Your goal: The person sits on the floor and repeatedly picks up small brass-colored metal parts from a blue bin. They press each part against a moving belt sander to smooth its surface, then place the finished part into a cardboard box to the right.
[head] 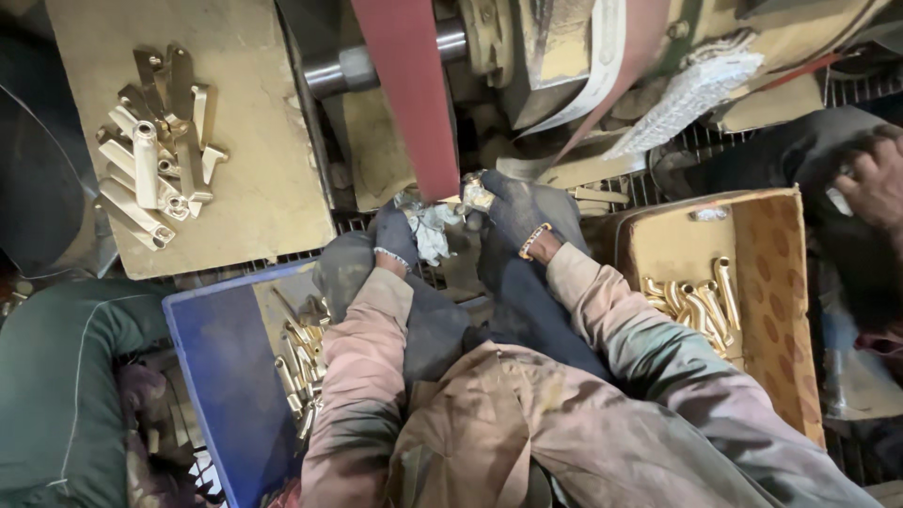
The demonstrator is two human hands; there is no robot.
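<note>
Gloved hands meet at the lower end of a red sanding belt [411, 94] that runs down from the machine above. The right hand [513, 214], in a dark glove, has its fingers closed around a small brass part [477, 196] and holds it against the belt's edge. The left hand [395, 235], also gloved, clutches a crumpled grey rag [431, 226] just beside that part. To the left, a pile of brass handles [155, 150] lies on a dusty board [254, 179]. Below the left arm, a blue crate [221, 376] holds more brass pieces, and a cardboard box [776, 282] on the right holds another batch. Another person's hand [875, 183] shows at the right edge.
</note>
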